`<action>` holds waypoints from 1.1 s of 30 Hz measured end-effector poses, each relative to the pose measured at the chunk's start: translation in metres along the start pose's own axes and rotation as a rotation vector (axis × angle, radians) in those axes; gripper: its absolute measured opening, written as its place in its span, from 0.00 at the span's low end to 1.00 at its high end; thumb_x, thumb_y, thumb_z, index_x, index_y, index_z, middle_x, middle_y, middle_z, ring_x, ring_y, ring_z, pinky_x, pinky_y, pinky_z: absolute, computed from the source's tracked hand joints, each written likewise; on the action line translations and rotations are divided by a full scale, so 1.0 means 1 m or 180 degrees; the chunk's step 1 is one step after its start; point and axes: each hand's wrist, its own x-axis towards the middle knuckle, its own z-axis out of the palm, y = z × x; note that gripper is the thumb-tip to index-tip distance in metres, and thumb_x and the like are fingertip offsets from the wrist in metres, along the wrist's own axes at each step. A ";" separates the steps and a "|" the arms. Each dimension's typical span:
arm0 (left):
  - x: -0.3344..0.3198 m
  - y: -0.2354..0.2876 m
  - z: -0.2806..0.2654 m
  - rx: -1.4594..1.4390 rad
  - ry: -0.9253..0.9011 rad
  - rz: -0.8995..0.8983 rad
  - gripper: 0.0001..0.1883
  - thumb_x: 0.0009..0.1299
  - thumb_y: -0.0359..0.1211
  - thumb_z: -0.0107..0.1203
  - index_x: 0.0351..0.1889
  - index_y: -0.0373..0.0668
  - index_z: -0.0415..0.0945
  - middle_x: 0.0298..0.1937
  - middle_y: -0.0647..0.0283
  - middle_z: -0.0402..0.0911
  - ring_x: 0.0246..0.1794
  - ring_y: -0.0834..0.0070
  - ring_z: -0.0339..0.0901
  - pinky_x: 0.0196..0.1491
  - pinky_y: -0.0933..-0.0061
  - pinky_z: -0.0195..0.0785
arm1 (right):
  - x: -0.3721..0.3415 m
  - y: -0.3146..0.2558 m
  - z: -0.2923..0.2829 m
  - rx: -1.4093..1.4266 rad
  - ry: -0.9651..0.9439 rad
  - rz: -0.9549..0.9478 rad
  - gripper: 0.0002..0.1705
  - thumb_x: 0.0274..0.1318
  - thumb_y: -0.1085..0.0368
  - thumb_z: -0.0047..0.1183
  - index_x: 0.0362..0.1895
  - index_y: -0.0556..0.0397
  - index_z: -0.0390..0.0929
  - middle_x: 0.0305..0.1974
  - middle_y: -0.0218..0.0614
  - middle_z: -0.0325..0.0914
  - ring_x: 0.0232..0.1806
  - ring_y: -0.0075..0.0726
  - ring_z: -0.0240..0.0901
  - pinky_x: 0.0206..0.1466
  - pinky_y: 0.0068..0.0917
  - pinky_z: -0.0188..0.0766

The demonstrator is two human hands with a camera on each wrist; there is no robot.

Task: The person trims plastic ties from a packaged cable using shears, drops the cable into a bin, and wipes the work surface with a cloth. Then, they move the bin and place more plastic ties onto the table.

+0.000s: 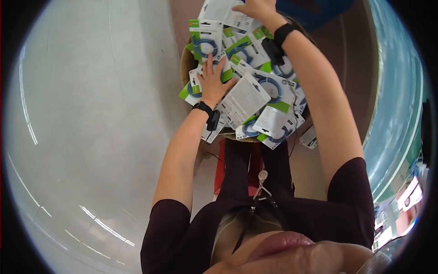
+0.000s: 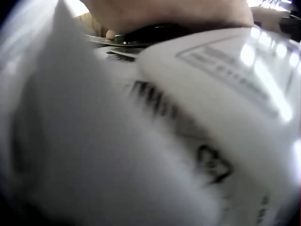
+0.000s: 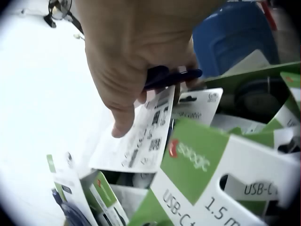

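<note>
A heap of packaged USB-C cables (image 1: pixel 244 98), white and green cards with coiled blue cables, fills a cardboard box (image 1: pixel 185 64) in front of the person. The left hand (image 1: pixel 213 84) rests on the packs at the box's left side, fingers spread. At the far end, the right hand (image 1: pixel 259 9) grips a cable pack (image 3: pixel 146 136), thumb on its printed white back and fingers by the dark blue cable. In the left wrist view, blurred white cards (image 2: pixel 207 84) cover most of the picture and hide the left fingers.
A red stool (image 1: pixel 220 171) stands by the person's legs. One loose pack (image 1: pixel 309 138) lies right of the box. Beyond the box is a blue object (image 3: pixel 235 40). Thin cords run from black wrist bands (image 1: pixel 212 119).
</note>
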 end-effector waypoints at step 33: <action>-0.206 -0.062 -0.078 -0.2729 0.1929 -0.1819 0.27 0.68 0.37 0.51 0.64 0.40 0.60 0.62 0.58 0.68 0.66 0.63 0.60 0.69 0.61 0.44 | -0.070 -0.153 0.056 -0.1281 -0.0171 -0.3099 0.11 0.48 0.70 0.52 0.39 0.51 0.74 0.40 0.41 0.75 0.43 0.48 0.71 0.45 0.41 0.65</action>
